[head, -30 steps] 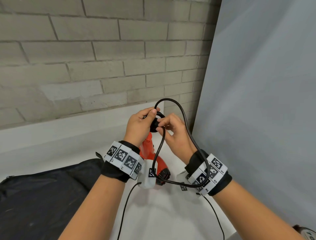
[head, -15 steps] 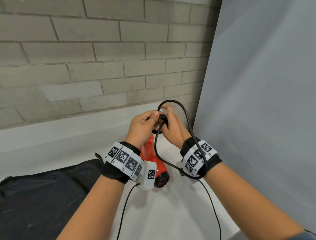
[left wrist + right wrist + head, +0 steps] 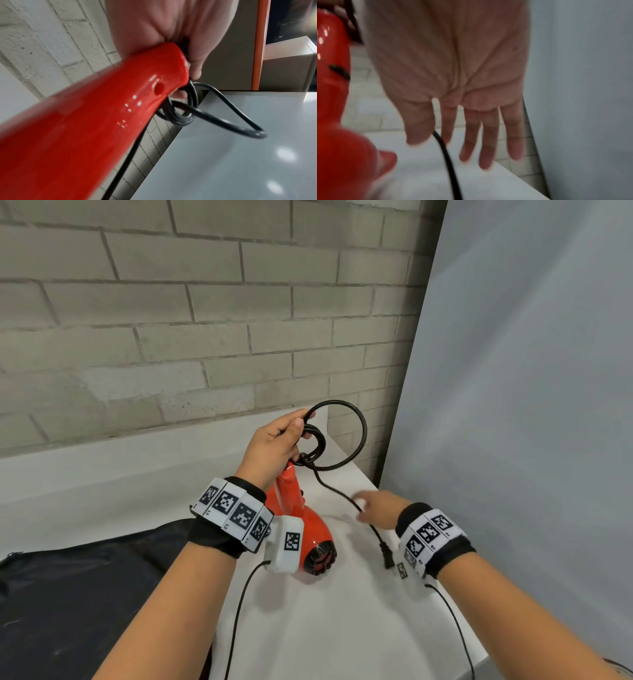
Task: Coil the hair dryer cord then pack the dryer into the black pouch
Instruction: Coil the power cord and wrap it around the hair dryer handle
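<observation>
A: Logging the head view first. Left hand is curled round the top of the red hair dryer's handle and pinches several small black loops of cord against it. One wider loop stands above the fist. Dryer body rests on the white counter, grille end toward the camera.

B: Left wrist view adds the grip from below: fingers wrapped over the handle end, coils bunched just under them. Head view hides that bundle partly behind the thumb.

A: Right hand is low, near the loose cord tail; blurred there. Plug lies on the counter beside that wrist.

B: Right wrist view settles it: palm flat, fingers straight and spread, holding nothing. Cord runs just beneath the thumb and forefinger; contact cannot be told.

A: Black pouch lies on the counter at left, under the left forearm. Only the head view shows it.
</observation>
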### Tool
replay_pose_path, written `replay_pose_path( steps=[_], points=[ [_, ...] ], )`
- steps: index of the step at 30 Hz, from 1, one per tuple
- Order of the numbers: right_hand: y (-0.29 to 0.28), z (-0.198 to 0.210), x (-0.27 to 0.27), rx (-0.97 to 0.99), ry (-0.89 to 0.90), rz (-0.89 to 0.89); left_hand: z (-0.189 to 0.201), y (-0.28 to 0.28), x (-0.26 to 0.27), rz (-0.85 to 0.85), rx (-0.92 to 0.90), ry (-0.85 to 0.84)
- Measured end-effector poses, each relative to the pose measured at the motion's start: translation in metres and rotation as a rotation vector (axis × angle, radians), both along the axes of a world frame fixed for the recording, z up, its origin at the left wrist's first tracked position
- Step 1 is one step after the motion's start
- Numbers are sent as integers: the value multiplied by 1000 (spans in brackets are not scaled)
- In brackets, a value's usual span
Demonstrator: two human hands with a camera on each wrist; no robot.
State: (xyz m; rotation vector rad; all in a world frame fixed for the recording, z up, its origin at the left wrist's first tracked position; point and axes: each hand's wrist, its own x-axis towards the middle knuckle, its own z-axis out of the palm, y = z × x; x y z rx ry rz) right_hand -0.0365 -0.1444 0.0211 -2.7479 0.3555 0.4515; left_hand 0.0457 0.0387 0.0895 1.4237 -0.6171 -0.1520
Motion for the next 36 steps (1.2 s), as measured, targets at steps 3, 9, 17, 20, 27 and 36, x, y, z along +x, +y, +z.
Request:
replay_pose_path(
  steps=[3,9,17,20,27,36],
  points=[
    [22,20,13,395,-405,70,1,-4,-4,-12,14,-10],
    [57,31,34,787,-685,24,3,-7,-8,-10,26,-21],
    [4,-16,49,-83,-94,-267,1,2,1,22,9,7],
    [9,-9,46,-31,-230,-127,0,3,1,6,19,-18],
    [49,28,35,570,-711,138,4,0,-2,-22,24,-66],
    [14,14,32,371,-482,-35,3,11,1,-58,17,0]
  ],
)
